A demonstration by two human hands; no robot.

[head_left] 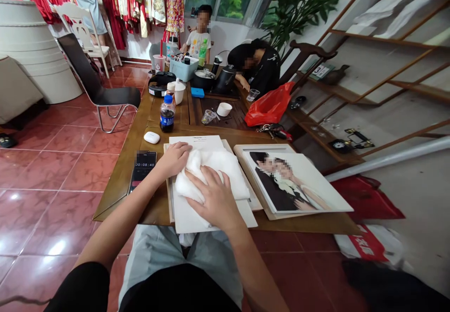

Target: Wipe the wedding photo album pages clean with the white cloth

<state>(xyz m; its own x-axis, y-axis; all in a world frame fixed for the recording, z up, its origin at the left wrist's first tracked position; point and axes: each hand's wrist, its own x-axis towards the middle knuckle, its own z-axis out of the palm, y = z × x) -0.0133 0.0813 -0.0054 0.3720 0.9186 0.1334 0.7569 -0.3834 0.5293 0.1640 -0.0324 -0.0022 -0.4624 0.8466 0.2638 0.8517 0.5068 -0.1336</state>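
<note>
The white cloth point(230, 162), longest roughly nine-to-three, lies beneath the right hand's point(213, 198) wide-spread grip, while the left hand point(176, 157), pinching or not unclear, meets its ten-o'clock edge.

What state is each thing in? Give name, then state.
White cloth: folded, bunched
Left hand: against the cloth
Right hand: spread on the cloth
White panel: flat, partly covered
Photo panel: face up
Phone: screen lit
Blue-capped bottle: upright, closed
Earbud case: shut
Red bag: crumpled
</note>
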